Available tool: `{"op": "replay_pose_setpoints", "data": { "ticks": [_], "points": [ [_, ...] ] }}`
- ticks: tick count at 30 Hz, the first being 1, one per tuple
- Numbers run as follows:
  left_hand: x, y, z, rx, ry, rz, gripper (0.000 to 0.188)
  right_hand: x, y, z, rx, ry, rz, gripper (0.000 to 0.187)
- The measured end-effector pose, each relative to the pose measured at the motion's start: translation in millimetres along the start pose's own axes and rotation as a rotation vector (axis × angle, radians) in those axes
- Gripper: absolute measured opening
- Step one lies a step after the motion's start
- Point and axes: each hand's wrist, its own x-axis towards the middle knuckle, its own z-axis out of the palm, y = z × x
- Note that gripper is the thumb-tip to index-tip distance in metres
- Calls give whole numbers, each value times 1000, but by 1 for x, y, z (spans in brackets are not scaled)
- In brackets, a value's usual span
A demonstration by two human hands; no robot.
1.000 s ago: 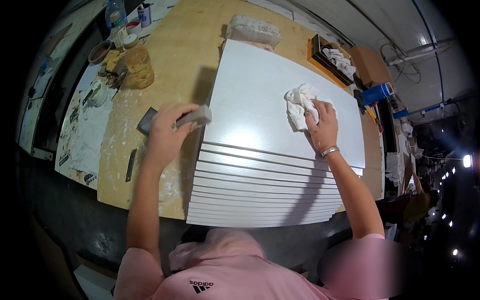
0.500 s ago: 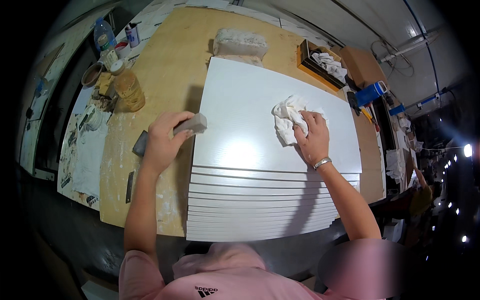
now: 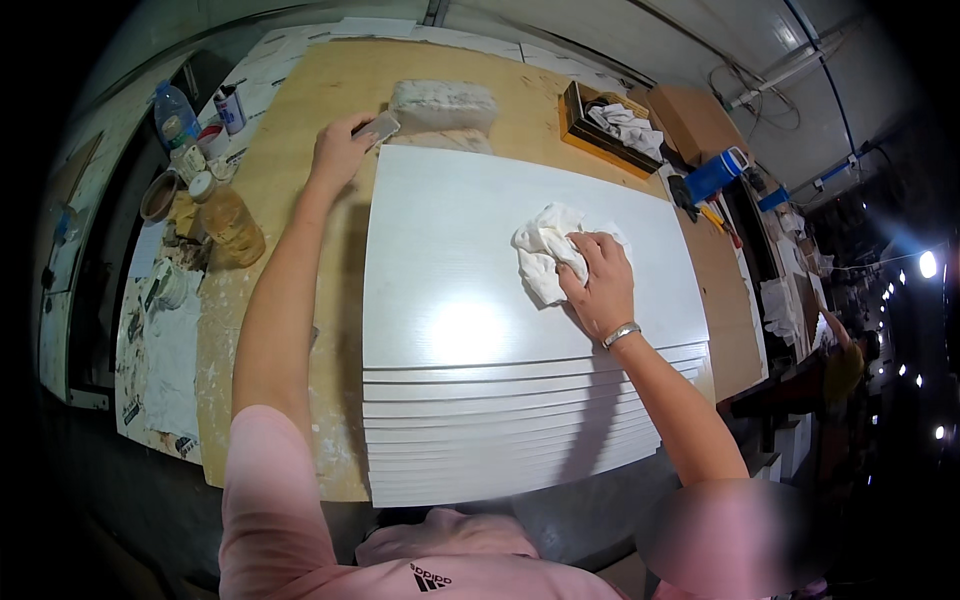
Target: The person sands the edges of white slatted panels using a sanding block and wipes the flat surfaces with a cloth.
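At the far left corner of a stack of white panels [image 3: 440,230], my left hand [image 3: 340,155] grips a grey sanding block [image 3: 379,128]. The block is just beyond the top panel's corner, beside a dusty whitish block [image 3: 442,106]. My right hand [image 3: 602,287] presses a crumpled white cloth [image 3: 546,250] onto the right part of the top panel, fingers bent over it. Lower panels show as stepped edges toward me.
On the left stand a jar of amber liquid [image 3: 232,226], a plastic bottle [image 3: 172,106] and a can [image 3: 230,108]. An open box with cloths [image 3: 612,130] lies far right, near a blue bottle [image 3: 716,174]. The wooden board [image 3: 310,90] lies beneath the stack.
My left hand has moved away from me with the sanding block, from the panel's left edge to its far left corner. My right hand stays on the cloth; the whole view has shifted slightly.
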Motion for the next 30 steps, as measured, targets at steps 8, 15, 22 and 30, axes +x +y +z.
{"op": "replay_pose_setpoints", "data": {
  "ticks": [8, 15, 22, 30],
  "points": [
    [-122, 49, -54, -56, -125, 102, 35, -2, -1, 1, -19, -13, 30, 38],
    [-271, 135, -144, -132, -474, 76, 39, -3, -2, 1, -45, -19, 29, 39],
    [-237, 124, -125, -143, -122, -47, 35, -1, 1, 3, -55, -21, 23, 41],
    [-257, 130, -134, -148, -317, -22, 36, -4, 3, 2, -59, -13, 29, 40]
  ]
}}
